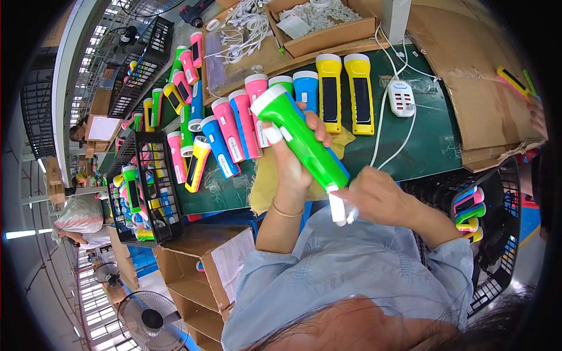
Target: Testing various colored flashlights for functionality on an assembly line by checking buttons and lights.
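My left hand [293,155] is wrapped around a green flashlight [307,146] with a white head, held tilted above the table's front edge. White covering shows on a fingertip of that hand. The head points up and left, and the tail comes down toward my right hand [380,196]. A narrow white piece [337,208] sticks out of the tail end; its exact kind is unclear. My right hand's fingers are closed against this piece, partly hidden by the knuckles. Behind the green flashlight lie pink and blue ones, with two yellow flashlights [329,93] with dark panels to the right.
A white multi-port charger [401,97] with cables lies on the green table [427,143]. Black crates with flashlights stand left [167,219] and right [508,234]. A cardboard box [328,36] of small white parts sits at the back. Another person's hand [538,117] holds a yellow flashlight.
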{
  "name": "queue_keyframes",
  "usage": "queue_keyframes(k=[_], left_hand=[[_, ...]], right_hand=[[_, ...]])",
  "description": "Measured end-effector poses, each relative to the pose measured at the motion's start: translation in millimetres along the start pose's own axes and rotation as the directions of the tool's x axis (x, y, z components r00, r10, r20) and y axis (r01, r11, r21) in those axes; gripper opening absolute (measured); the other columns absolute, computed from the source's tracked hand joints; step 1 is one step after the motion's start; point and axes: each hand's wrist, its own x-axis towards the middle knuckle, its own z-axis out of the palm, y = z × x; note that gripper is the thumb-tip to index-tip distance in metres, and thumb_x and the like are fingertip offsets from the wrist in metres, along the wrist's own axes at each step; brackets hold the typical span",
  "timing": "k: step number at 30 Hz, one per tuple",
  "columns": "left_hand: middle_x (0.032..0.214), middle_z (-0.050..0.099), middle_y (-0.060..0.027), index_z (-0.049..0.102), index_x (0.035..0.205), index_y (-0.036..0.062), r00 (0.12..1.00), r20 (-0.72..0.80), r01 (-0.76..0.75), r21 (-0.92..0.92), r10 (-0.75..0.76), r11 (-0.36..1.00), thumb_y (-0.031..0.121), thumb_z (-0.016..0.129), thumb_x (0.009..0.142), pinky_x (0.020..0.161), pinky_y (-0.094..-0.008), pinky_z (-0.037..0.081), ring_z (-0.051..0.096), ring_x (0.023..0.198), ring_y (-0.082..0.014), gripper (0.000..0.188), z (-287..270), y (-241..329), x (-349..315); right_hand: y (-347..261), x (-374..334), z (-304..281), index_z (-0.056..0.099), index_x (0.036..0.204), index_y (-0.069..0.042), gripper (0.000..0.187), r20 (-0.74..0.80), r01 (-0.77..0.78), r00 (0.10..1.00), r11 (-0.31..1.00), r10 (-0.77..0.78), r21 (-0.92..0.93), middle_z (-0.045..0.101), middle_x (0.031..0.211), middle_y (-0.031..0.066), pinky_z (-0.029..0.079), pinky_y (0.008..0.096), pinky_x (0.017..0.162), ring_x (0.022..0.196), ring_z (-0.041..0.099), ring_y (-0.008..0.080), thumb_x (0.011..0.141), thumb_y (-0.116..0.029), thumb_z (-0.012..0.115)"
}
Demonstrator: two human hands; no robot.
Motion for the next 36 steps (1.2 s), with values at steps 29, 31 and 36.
queue_keyframes(k=[29,31,36], left_hand=[[0.094,0.049,-0.0106,0.030,0.130,0.0031,0.974,-0.040,0.226,0.128,-0.223,0.966,0.032,0.068,0.077,0.055,-0.0311,0.049,0.056,0.071,-0.0220,0.072,3,-18,-47],[0.098,0.050,-0.0127,0.034,0.124,0.0030,0.926,-0.107,0.376,0.360,-0.363,0.854,0.026,0.068,0.077,0.065,-0.0355,0.052,0.059,0.083,-0.0290,0.063,8,-1,-45],[0.109,0.048,-0.0147,0.020,0.131,-0.0012,0.977,-0.180,0.211,0.885,-0.113,0.415,0.005,0.064,0.075,0.086,-0.0301,0.042,0.050,0.099,-0.0189,0.072,18,1,-42]], right_hand=[[1,-15,-3,0.057,0.079,0.002,0.017,-0.068,-0.617,0.743,0.721,0.665,0.314,0.050,0.069,0.0097,0.039,0.0289,0.056,0.062,0.051,0.0208,0.088,-0.011,0.051],[3,-12,-4,0.056,0.076,0.001,0.018,-0.089,-0.578,0.766,0.742,0.637,0.340,0.050,0.067,0.0088,0.038,0.0284,0.054,0.059,0.049,0.0203,0.088,-0.012,0.050],[5,14,-22,0.053,0.071,0.001,0.019,0.128,-0.576,0.796,0.675,0.591,0.461,0.049,0.062,0.0085,0.036,0.0299,0.050,0.054,0.048,0.0202,0.085,-0.012,0.053]])
